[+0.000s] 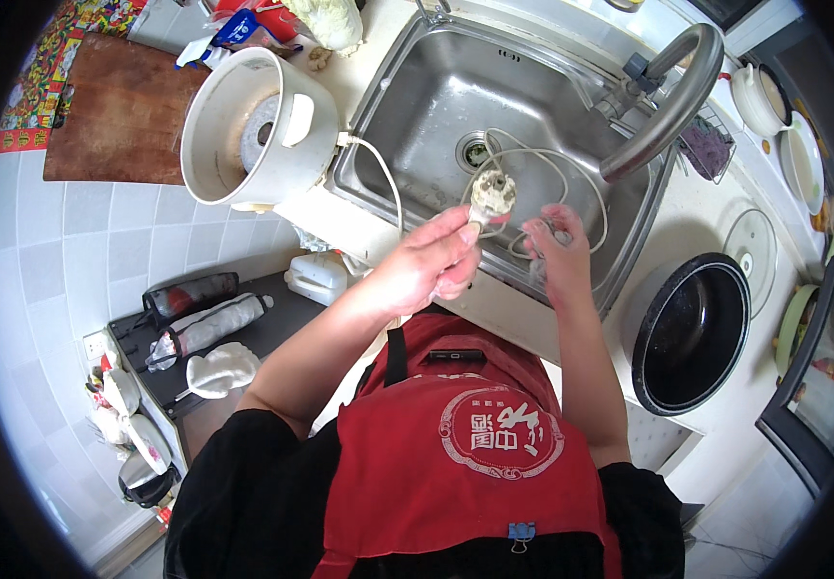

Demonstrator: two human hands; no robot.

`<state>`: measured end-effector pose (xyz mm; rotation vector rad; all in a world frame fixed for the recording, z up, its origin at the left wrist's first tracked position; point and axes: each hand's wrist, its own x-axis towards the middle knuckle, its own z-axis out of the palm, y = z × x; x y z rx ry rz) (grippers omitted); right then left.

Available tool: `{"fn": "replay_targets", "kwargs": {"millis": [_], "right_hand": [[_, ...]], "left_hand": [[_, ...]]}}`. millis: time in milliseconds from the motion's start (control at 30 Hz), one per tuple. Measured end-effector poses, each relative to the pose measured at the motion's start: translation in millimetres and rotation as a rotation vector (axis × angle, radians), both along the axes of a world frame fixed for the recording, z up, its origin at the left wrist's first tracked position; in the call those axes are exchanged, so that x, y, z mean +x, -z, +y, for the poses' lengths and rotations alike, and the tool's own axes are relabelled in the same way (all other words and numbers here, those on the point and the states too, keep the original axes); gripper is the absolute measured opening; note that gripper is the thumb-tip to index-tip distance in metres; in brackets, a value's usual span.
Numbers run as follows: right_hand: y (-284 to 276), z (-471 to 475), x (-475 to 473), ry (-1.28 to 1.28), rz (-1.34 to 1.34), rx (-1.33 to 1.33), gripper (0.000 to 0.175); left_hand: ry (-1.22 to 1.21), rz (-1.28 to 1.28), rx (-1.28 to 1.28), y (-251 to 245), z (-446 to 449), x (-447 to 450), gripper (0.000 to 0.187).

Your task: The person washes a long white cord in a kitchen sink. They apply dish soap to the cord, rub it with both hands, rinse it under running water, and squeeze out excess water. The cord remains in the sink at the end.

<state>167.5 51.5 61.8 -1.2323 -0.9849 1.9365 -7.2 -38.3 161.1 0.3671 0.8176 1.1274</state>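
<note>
My left hand grips a power plug just below its head, prongs facing up towards me. Whitish and brownish residue covers the plug's face. Its pale cord hangs in loops over the stainless-steel sink. To the right of the plug, and apart from it, my right hand is curled around a small crumpled greyish wad; blur hides what it is made of. A white rice cooker body, without its inner pot, stands left of the sink with a cord plugged into its side.
A curved faucet arches over the sink's right side. On the right counter are a black-lined inner pot and a glass lid. A wooden cutting board and a napa cabbage lie at the left.
</note>
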Motion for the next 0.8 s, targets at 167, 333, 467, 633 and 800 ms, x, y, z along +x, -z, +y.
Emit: {"fn": "replay_targets", "kwargs": {"millis": [167, 333, 467, 633, 800], "right_hand": [[-3, 0, 19, -0.199, -0.244, 0.079, 0.035], [-17, -18, -8, -0.646, -0.137, 0.73, 0.036], [9, -34, -30, -1.024, -0.228, 0.885, 0.042], [32, -51, -39, -1.096, -0.395, 0.928, 0.027], [59, -22, -36, -0.84, -0.886, 1.004, 0.016]], "left_hand": [[0.001, -0.011, 0.084, -17, -13, 5, 0.038], [-0.185, -0.327, -0.03, -55, -18, 10, 0.038], [-0.422, -0.704, 0.071, -107, -34, -9, 0.045], [-0.66, -0.622, 0.273, -121, -62, -70, 0.045], [-0.928, -0.071, -0.153, -21, -137, -114, 0.021]]}}
